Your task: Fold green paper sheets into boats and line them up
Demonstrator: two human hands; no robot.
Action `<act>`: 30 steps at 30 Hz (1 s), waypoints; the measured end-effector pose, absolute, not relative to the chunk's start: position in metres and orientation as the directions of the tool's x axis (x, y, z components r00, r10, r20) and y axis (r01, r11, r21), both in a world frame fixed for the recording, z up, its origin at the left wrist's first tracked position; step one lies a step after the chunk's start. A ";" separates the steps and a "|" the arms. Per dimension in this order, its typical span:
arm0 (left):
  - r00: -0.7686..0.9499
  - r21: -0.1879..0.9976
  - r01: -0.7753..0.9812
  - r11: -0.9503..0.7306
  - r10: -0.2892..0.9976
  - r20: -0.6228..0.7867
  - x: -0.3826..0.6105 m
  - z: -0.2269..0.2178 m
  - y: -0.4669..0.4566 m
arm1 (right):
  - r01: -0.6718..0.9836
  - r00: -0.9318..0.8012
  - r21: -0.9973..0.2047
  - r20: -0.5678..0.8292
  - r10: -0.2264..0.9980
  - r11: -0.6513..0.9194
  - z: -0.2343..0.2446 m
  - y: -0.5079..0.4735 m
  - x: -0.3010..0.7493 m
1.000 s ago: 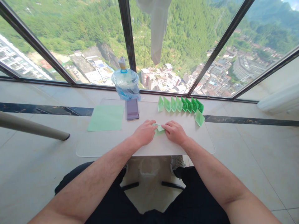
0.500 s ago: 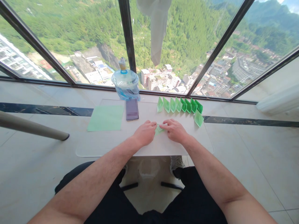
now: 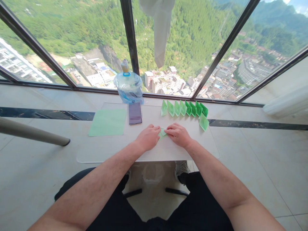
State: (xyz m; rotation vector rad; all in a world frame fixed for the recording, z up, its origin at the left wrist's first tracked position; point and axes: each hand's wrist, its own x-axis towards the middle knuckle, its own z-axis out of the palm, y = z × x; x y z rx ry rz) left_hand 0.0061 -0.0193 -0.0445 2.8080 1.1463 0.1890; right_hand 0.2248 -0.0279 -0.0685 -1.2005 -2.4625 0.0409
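A small piece of folded light green paper [image 3: 163, 132] lies on the white table between my hands, its edges partly hidden by fingers. My left hand [image 3: 149, 136] grips its left side with the fingertips curled in. On the right side, my right hand [image 3: 178, 134] pinches the paper between thumb and fingers. Beyond my right hand stands a row of several folded paper boats [image 3: 188, 108], pale green at the left and darker at the right. One more light green paper boat [image 3: 204, 122] sits apart in front of the row's right end.
A flat light green sheet [image 3: 107, 122] lies on the table's [image 3: 101, 150] left part. Beside it is a phone [image 3: 135, 113]. A large clear water jug [image 3: 128, 85] stands behind the table by the window. A grey pole [image 3: 36, 130] reaches in from the left.
My right index finger, stretched across the paper before, has drawn back to the right, and the hand now pinches the edge. More of the folded paper shows. My left hand stays nearly still.
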 end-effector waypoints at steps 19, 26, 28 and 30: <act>0.762 0.050 0.639 -0.768 0.640 0.099 0.007 -0.045 -0.021 | 0.756 -0.598 -0.134 0.259 0.759 0.641 -0.060 -0.031 0.225; 0.751 0.049 0.650 -0.758 0.651 0.106 0.007 -0.048 -0.022 | 0.774 -0.588 -0.153 0.189 0.787 0.615 -0.055 -0.032 0.227; 0.746 0.057 0.655 -0.753 0.657 0.106 0.008 -0.047 -0.022 | 0.770 -0.587 -0.172 0.184 0.788 0.614 -0.053 -0.032 0.229; 0.742 0.066 0.659 -0.749 0.662 0.100 0.008 -0.046 -0.023 | 0.769 -0.587 -0.183 0.178 0.790 0.612 -0.052 -0.032 0.230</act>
